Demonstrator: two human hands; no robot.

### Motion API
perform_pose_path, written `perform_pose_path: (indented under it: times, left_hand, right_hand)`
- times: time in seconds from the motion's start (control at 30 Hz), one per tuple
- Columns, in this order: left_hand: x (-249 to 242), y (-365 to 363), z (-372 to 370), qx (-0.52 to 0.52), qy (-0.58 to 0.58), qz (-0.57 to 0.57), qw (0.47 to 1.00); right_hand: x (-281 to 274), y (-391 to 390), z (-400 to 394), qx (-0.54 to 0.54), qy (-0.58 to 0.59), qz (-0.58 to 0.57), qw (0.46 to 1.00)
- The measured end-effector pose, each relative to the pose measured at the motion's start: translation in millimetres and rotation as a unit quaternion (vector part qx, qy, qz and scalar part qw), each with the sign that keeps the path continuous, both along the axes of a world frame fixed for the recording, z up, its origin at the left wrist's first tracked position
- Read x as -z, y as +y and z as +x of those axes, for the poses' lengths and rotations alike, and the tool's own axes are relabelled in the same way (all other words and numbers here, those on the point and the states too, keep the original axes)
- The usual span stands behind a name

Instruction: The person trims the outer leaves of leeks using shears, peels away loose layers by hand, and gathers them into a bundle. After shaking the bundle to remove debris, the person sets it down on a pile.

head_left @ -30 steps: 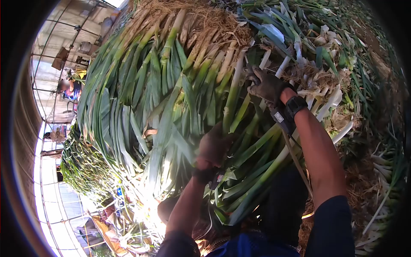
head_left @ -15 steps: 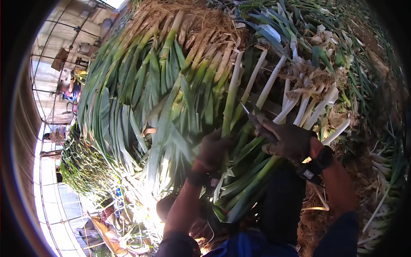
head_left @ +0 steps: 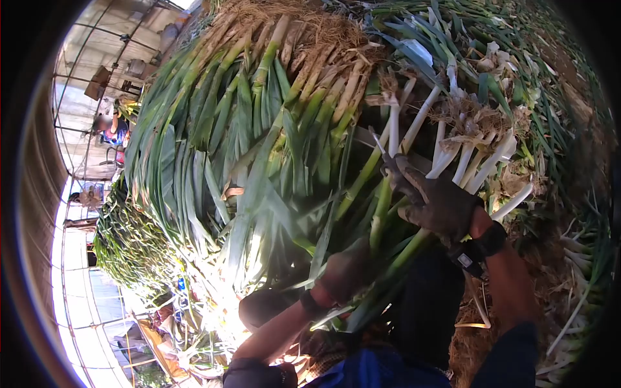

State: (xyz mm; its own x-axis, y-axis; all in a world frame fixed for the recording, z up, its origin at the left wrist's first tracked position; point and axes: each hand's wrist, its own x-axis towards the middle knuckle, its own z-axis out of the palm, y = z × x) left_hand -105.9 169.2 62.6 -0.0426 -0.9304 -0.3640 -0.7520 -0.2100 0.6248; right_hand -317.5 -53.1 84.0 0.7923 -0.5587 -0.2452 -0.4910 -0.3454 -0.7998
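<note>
My left hand (head_left: 346, 271), in a dark glove, is closed round the green leaves of a leek (head_left: 383, 205) low in front of me. Its white end points up, with roots at the tip. In my gloved right hand (head_left: 440, 204) is a small knife (head_left: 377, 142), whose thin blade sticks out to the upper left near the leek's white stem. Several peeled white stems (head_left: 460, 161) lie just beyond the right hand. The left fingers are partly lost in shadow and leaves.
A big heap of unpeeled leeks (head_left: 194, 142), roots at the top, fills the left and middle. Peeled husks (head_left: 498, 123) and more leeks (head_left: 579, 278) are at the right. Another person (head_left: 115, 129) is far off at the upper left.
My left hand has moved down and a little right, and the leek's root end has shifted right, near the knife. The right hand has barely moved.
</note>
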Motion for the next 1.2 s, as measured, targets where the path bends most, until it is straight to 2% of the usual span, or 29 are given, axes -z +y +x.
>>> perform_pose_path:
  times: [0.03, 0.07, 0.1, 0.13, 0.17, 0.2, 0.23, 0.27, 0.3, 0.33, 0.37, 0.43, 0.47, 0.57, 0.6, 0.67, 0.77, 0.8, 0.87, 0.93, 1.0, 1.03, 1.07, 1.1, 1.13, 1.2]
  left_hand:
    - [9.6, 20.4, -2.0, 0.067, -0.055, -0.034, 0.996]
    - [7.0, 33.3, -7.0, 0.073, 0.042, -0.134, 0.987]
    - [-13.7, 25.8, -8.1, 0.106, 0.022, -0.076, 0.991]
    - [-45.7, 12.8, -9.6, 0.137, 0.002, -0.017, 0.99]
    - [-64.9, 0.1, -3.1, 0.167, -0.015, 0.044, 0.985]
    - [-67.4, -13.5, 20.9, 0.138, 0.005, -0.001, 0.99]
    - [-72.4, -30.5, 46.1, 0.03, 0.023, -0.107, 0.993]
    - [-75.7, -52.7, 66.9, -0.131, 0.037, -0.084, 0.987]
    - [-62.9, -79.9, 110.7, -0.142, -0.063, -0.172, 0.973]
    - [-50.3, -110.5, 152.5, -0.077, -0.25, -0.326, 0.908]
    - [-41.9, -132.8, 191.0, -0.079, -0.267, -0.378, 0.883]
    - [-18.8, -165.9, 233.2, -0.183, -0.278, -0.288, 0.898]
    - [-12.8, -177.4, 240.4, -0.207, -0.256, -0.221, 0.918]
    - [-4.0, -196.7, 243.6, -0.258, -0.192, -0.084, 0.943]
    - [-6.3, -197.5, 236.9, -0.266, -0.178, -0.08, 0.944]
    - [15.4, -191.4, 244.2, -0.194, -0.266, -0.092, 0.94]
    - [-7.6, -175.0, 191.7, -0.047, -0.416, -0.121, 0.9]
    - [-15.9, -167.4, 171.6, -0.021, -0.423, -0.137, 0.896]
    - [-11.7, -151.8, 147.8, -0.046, -0.345, -0.165, 0.923]
    - [-1.3, -135.9, 130.0, -0.105, -0.223, -0.193, 0.95]
    - [9.7, -140.5, 115.0, -0.112, -0.305, -0.123, 0.938]
    - [14.0, -143.3, 109.4, -0.115, -0.344, -0.088, 0.928]
    - [17.6, -145.2, 105.5, -0.107, -0.363, -0.121, 0.917]
    - [21.3, -145.6, 102.1, -0.115, -0.356, -0.102, 0.922]
    - [24.6, -148.2, 101.0, -0.123, -0.35, -0.085, 0.925]
    - [25.0, -150.2, 100.9, -0.134, -0.344, -0.067, 0.927]
  right_hand:
    - [-3.0, 8.0, -1.8, -0.026, -0.002, 0.022, 0.999]
    - [-2.2, 16.0, -4.1, -0.031, -0.024, 0.019, 0.999]
    - [-3.0, 17.7, -5.5, -0.036, -0.046, 0.015, 0.998]
    - [-10.5, 10.2, -7.7, -0.037, 0.041, 0.004, 0.998]
    - [6.7, 8.3, -13.3, 0.003, -0.022, -0.042, 0.999]
    - [-1.6, 3.9, -13.4, 0.031, 0.05, -0.029, 0.998]
    - [-12.7, -0.8, -14.6, 0.06, 0.122, -0.016, 0.991]
    - [-16.9, -0.5, -14.9, 0.065, 0.109, 0.011, 0.992]
    - [-19.6, 1.6, -15.9, 0.07, 0.097, 0.037, 0.992]
    - [-20.7, 4.2, -16.6, 0.078, 0.084, 0.062, 0.991]
    - [-17.0, 10.2, -15.9, 0.056, 0.018, 0.058, 0.997]
    - [-6.6, 24.8, -11.6, 0.013, -0.109, 0.053, 0.993]
    - [-33.2, 25.3, -7.0, 0.0, -0.061, 0.101, 0.993]
    - [-41.6, 28.6, -1.0, -0.007, -0.052, 0.067, 0.996]
    - [-45.8, 27.5, 0.0, -0.027, -0.019, 0.067, 0.997]
    - [-52.3, 25.2, 2.5, -0.071, 0.044, 0.069, 0.994]
    - [-51.3, 30.2, 7.0, -0.064, -0.035, 0.088, 0.993]
    - [-49.0, 27.9, 10.4, -0.047, -0.04, 0.088, 0.994]
    - [-39.7, 19.4, 19.7, -0.007, -0.05, 0.085, 0.995]
    - [-30.3, 23.4, 24.2, -0.02, -0.125, 0.1, 0.987]
    - [-28.3, 27.1, 30.5, -0.024, -0.172, 0.141, 0.975]
    - [-31.8, 22.7, 32.7, -0.021, -0.104, 0.119, 0.987]
    - [-40.5, 14.1, 36.3, -0.019, -0.035, 0.098, 0.994]
    - [-44.9, 8.7, 36.4, -0.017, 0.035, 0.078, 0.996]
    - [-38.1, 6.2, 34.4, -0.025, 0.059, 0.078, 0.995]
    - [-8.6, 14.6, 35.8, -0.046, -0.027, 0.103, 0.993]
